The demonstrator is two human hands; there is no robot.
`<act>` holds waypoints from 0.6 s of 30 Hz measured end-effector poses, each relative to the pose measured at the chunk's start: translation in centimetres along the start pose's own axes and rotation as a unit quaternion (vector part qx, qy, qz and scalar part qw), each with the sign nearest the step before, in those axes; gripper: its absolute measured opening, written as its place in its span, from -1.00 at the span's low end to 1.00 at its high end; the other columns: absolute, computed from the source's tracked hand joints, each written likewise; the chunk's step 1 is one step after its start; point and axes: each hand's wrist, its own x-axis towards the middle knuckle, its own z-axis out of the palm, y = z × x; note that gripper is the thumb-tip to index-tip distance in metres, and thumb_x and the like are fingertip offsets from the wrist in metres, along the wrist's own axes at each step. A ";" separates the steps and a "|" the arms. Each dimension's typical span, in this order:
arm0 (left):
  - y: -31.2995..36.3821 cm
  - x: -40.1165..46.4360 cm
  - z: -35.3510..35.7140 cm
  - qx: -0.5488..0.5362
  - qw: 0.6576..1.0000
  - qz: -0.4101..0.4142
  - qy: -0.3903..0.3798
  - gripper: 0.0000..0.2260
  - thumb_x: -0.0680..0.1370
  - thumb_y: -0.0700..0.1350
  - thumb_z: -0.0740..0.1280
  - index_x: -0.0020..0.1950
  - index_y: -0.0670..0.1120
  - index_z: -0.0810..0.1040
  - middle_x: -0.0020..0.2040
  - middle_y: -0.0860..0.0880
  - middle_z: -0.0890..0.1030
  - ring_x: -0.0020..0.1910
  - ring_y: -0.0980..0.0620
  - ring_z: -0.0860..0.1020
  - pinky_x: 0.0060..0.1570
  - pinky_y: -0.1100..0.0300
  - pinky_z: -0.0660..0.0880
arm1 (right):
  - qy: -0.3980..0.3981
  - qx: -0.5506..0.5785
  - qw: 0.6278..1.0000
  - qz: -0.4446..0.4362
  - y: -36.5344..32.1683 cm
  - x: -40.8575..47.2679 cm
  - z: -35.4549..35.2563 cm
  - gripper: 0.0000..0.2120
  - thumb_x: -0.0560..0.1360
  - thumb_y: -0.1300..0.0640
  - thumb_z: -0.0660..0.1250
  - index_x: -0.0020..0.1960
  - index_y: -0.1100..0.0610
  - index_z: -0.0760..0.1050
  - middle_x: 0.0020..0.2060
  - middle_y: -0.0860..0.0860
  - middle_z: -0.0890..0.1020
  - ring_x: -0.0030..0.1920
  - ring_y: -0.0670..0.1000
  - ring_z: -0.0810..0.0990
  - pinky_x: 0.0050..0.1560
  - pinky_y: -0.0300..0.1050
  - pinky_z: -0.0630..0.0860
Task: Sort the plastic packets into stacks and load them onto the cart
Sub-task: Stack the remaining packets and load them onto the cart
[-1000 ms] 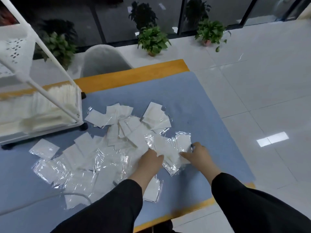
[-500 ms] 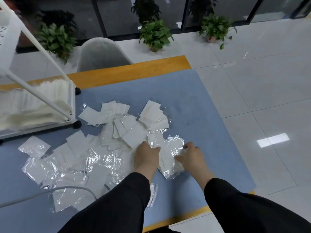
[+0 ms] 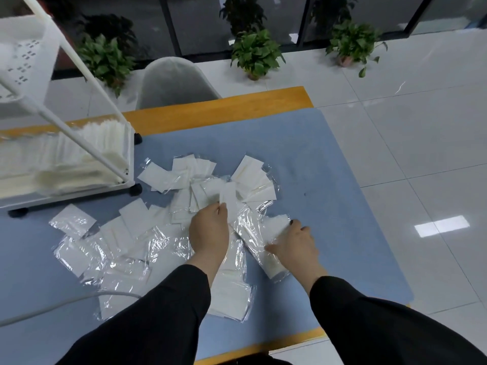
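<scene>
Several clear plastic packets (image 3: 131, 233) with white inserts lie scattered over the blue mat (image 3: 329, 180). My left hand (image 3: 210, 230) pinches one packet (image 3: 228, 198) and holds it upright above the pile. My right hand (image 3: 295, 246) grips a small bundle of packets (image 3: 259, 233) at the pile's right edge, fingers curled round it. The white cart (image 3: 79, 164) stands on the table at the far left, and its lower tray holds rows of stacked packets (image 3: 105, 138).
A white cable (image 3: 52, 306) crosses the mat at the near left. The table's wooden edge (image 3: 224, 109) runs along the back, with a grey chair (image 3: 174, 83) behind it. Potted plants (image 3: 255, 54) stand on the tiled floor to the right and behind.
My left hand has lifted one packet up out of the pile. My right hand has closed round the bundle at the pile's right edge and raised it slightly.
</scene>
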 end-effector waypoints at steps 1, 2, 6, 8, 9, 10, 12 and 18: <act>-0.1 0.1 -0.3 -0.005 1.000 0.000 0.010 -0.56 0.65 -0.02 0.27 -0.40 -0.11 0.32 -0.49 0.00 0.35 -0.43 -0.01 0.29 -0.36 0.11 0.20 | 0.002 -0.014 1.000 -0.010 -0.2 -0.2 0.3 -0.19 0.33 -0.22 0.56 0.35 0.13 0.23 0.20 0.09 0.40 0.26 0.18 0.47 0.17 0.10 0.46; -0.1 0.1 -0.6 -0.011 1.000 0.004 0.016 -0.56 0.65 -0.02 0.28 -0.41 -0.10 0.31 -0.49 0.01 0.35 -0.44 -0.01 0.29 -0.36 0.11 0.21 | 0.003 -0.026 0.999 -0.017 -0.4 -0.4 0.4 -0.21 0.35 -0.21 0.55 0.34 0.13 0.24 0.20 0.09 0.41 0.25 0.18 0.47 0.16 0.09 0.45; -0.5 -0.1 -1.6 -0.038 0.999 0.015 0.024 -0.55 0.64 -0.04 0.31 -0.42 -0.05 0.26 -0.49 0.03 0.31 -0.43 -0.01 0.26 -0.35 0.10 0.21 | 0.001 -0.060 0.998 -0.021 -0.8 -0.5 0.3 -0.25 0.36 -0.23 0.53 0.30 0.13 0.25 0.22 0.06 0.46 0.27 0.14 0.47 0.11 0.07 0.42; -0.8 -0.3 -2.0 -0.042 0.999 0.013 0.020 -0.53 0.63 -0.04 0.32 -0.43 -0.02 0.24 -0.50 0.05 0.30 -0.45 0.03 0.25 -0.35 0.11 0.20 | -0.005 -0.063 0.998 -0.010 -0.9 -0.5 0.3 -0.24 0.35 -0.23 0.53 0.31 0.13 0.26 0.23 0.07 0.43 0.28 0.15 0.43 0.12 0.07 0.40; -1.0 -0.4 -2.1 -0.045 0.999 0.012 0.016 -0.53 0.63 -0.04 0.33 -0.44 -0.01 0.24 -0.49 0.05 0.29 -0.45 0.04 0.25 -0.35 0.11 0.20 | -0.004 -0.067 0.998 -0.006 -1.0 -0.5 0.2 -0.24 0.35 -0.23 0.53 0.31 0.13 0.27 0.23 0.07 0.41 0.29 0.15 0.41 0.13 0.08 0.39; -1.3 -0.4 -2.2 -0.052 0.999 0.011 0.012 -0.53 0.63 -0.04 0.33 -0.44 0.00 0.24 -0.48 0.03 0.28 -0.44 0.05 0.25 -0.34 0.12 0.20 | -0.001 -0.073 0.997 -0.006 -1.1 -0.6 0.1 -0.26 0.35 -0.23 0.53 0.30 0.13 0.28 0.22 0.07 0.40 0.28 0.16 0.39 0.14 0.08 0.39; -1.7 -0.5 -2.3 -0.068 0.998 0.018 0.003 -0.53 0.62 -0.05 0.34 -0.43 0.00 0.22 -0.46 -0.05 0.26 -0.43 0.03 0.24 -0.33 0.10 0.19 | -0.003 -0.083 0.996 -0.014 -1.4 -0.7 0.0 -0.35 0.39 -0.19 0.51 0.27 0.12 0.30 0.21 0.09 0.42 0.27 0.17 0.40 0.14 0.08 0.39; -2.3 -0.7 -2.1 -0.114 0.993 0.014 -0.006 -0.56 0.59 -0.11 0.35 -0.40 -0.03 0.21 -0.46 0.07 0.28 -0.38 -0.01 0.24 -0.30 0.08 0.22 | -0.052 0.001 0.997 -0.059 -1.9 -0.2 -0.6 -0.41 0.47 0.07 0.45 0.35 0.12 0.20 0.06 0.11 0.58 0.02 0.21 0.55 -0.03 -0.03 0.42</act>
